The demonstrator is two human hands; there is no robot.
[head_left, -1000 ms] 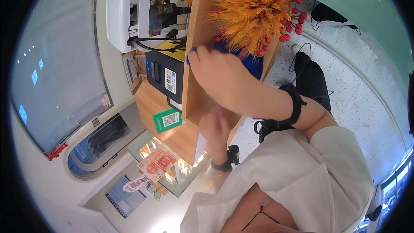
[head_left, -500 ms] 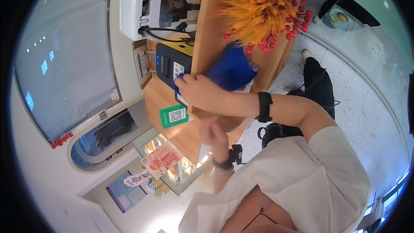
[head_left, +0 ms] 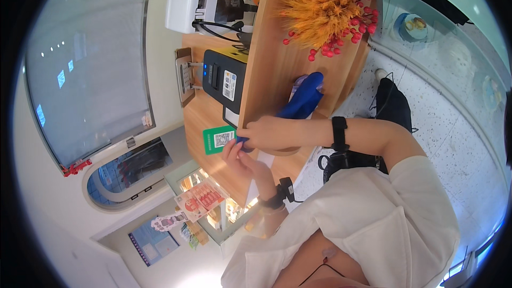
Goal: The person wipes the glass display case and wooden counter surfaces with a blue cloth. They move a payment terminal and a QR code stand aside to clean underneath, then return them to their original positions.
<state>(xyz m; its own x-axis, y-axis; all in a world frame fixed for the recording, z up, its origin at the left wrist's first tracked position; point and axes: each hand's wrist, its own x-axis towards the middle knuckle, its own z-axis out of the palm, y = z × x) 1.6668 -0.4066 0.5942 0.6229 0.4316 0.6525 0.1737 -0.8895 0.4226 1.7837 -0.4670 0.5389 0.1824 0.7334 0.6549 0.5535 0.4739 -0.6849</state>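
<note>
A blue cloth [head_left: 305, 99] lies bunched over the wooden counter ledge, with a small blue end showing at the fingers. My right hand [head_left: 261, 132], wearing a black wristband, is closed on the cloth at the ledge's edge. Close below it, my left hand [head_left: 242, 161] has its fingertips pinched on the blue end. Just beyond those fingertips stands a green card with a square code [head_left: 220, 140]. Next to the card is a black boxy printer [head_left: 224, 79] with blue lights and a white label.
Dried orange wheat stems with red berries [head_left: 325, 5] stand on the ledge. A card terminal [head_left: 185, 77] and a white machine with black cables [head_left: 184, 0] are beyond the printer. A glass case [head_left: 218, 218] is at the lower left. A dark-clothed leg [head_left: 393, 96] shows on the right.
My right hand has moved from the printer's front toward me, drawing the cloth along. My left hand has come up to meet it at the green card. The cloth's bulk looks smaller.
</note>
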